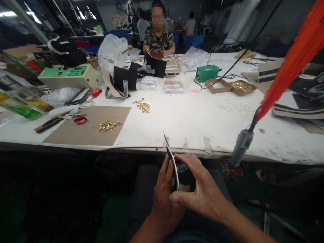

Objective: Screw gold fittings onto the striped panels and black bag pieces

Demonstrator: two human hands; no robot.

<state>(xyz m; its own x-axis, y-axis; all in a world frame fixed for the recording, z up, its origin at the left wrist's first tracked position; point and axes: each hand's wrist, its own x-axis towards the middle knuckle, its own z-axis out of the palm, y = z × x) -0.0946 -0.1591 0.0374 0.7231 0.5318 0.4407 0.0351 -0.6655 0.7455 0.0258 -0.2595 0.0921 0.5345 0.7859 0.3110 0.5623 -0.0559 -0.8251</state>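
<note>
The thin, dark panel with a pale cut edge (174,163), perhaps leather or leatherlike sheet, stands on edge above the worker's lap, just off the near side of the long white-covered table (172,118). From where I'm standing I see it almost edge-on. I'd judge it light and springy, stiff enough to stand up but easily creased if pinched hard, and not very slippery. The safest hold seems to be flat fingers along the broad face and a thumb near the bottom; a small gold-coloured glint sits by the right fingertip, and if that's a fitting, I'd keep pressure off it.

The left hand (164,195) is grasping the panel, fingers laid along its nine o'clock side. The right hand (202,189) curves in from four o'clock, index finger by the glint and thumb near the lower end; whether it grips or merely steadies, I cannot tell.

Farther out, at ten o'clock, a heap of gold metal chain (109,126) lies on a flat brown board (83,135). A pile of small gold metal pieces (143,106) is at eleven. Toward half past two hangs a grey cylinder (242,145) below an orange-red streamer (286,60). At twelve, across the table, a co-worker in a camouflage shirt (159,38) sits with both hands at a brown piece.
</note>
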